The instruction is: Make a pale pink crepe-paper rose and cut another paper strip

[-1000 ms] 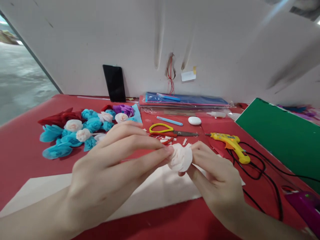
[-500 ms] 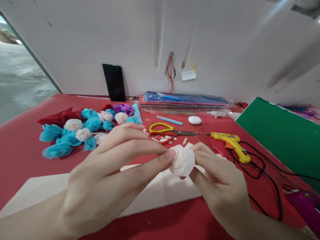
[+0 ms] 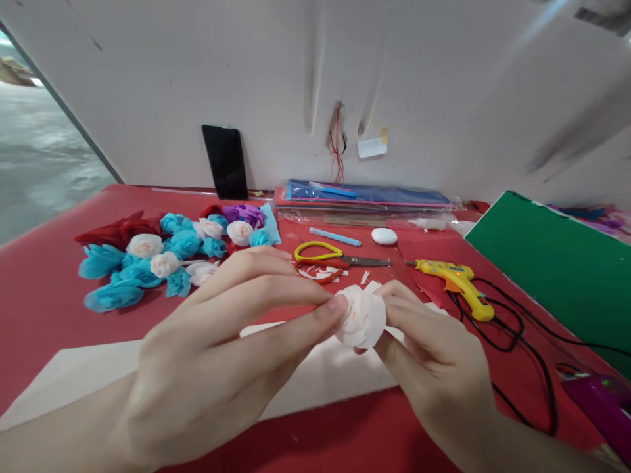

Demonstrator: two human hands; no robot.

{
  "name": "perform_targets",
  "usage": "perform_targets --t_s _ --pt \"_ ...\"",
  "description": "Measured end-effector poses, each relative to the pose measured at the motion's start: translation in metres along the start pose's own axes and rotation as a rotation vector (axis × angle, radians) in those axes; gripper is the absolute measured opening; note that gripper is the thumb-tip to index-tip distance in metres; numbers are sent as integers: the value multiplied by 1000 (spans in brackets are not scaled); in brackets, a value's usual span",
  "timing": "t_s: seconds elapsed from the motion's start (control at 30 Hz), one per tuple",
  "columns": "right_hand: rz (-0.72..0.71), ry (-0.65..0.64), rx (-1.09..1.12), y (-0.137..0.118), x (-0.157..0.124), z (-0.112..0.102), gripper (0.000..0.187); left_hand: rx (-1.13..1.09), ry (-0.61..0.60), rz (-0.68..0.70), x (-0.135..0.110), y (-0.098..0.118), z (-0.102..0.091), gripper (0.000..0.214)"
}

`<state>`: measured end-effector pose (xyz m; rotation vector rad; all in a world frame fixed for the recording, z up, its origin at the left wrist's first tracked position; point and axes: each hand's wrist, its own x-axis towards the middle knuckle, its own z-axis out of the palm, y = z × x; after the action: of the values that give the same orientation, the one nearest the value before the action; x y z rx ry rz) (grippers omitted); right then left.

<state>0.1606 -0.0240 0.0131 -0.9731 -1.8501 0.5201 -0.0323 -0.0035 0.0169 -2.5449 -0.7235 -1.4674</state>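
A small pale pink paper rose point(image 3: 363, 316) is held between both my hands above a white sheet point(image 3: 315, 371) on the red table point(image 3: 44, 295). My left hand point(image 3: 217, 355) reaches in from the left, its fingertips pinched on the rose's left side. My right hand point(image 3: 434, 361) grips the rose from the right and below, fingers curled around it. Most of the rose's underside is hidden by my fingers.
A heap of blue, white, red and purple paper flowers point(image 3: 162, 256) lies at the left. Yellow-handled scissors point(image 3: 335, 257), a yellow glue gun point(image 3: 456, 279) with black cable, a blue pen point(image 3: 335, 237), a green board point(image 3: 557, 269), a leaning black phone point(image 3: 225, 163) and packed sheets point(image 3: 365, 196) surround.
Both hands have shifted slightly right and turned the rose a little; the grip stays the same.
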Motion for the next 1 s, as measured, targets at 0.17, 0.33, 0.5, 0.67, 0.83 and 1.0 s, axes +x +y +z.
perform_targets --t_s 0.17,0.33,0.5,0.67,0.83,1.0 --pt "29 -6 22 -3 1 -1 21 48 -46 34 1 -1 2 19" --pt "314 -41 270 -4 0 -2 25 -77 -101 -83 5 0 1 22" --pt "596 -134 641 3 -2 -3 32 -269 -164 -381 0 0 4 31" --pt "653 -131 737 5 -4 -4 27 -444 -255 -680 -10 -3 15 43" --pt "585 -132 628 0 -4 -1 35 -670 -265 -845 -10 6 24 42" --pt "537 -104 549 -8 -2 3 32 -946 -179 -945 -5 15 27 37"
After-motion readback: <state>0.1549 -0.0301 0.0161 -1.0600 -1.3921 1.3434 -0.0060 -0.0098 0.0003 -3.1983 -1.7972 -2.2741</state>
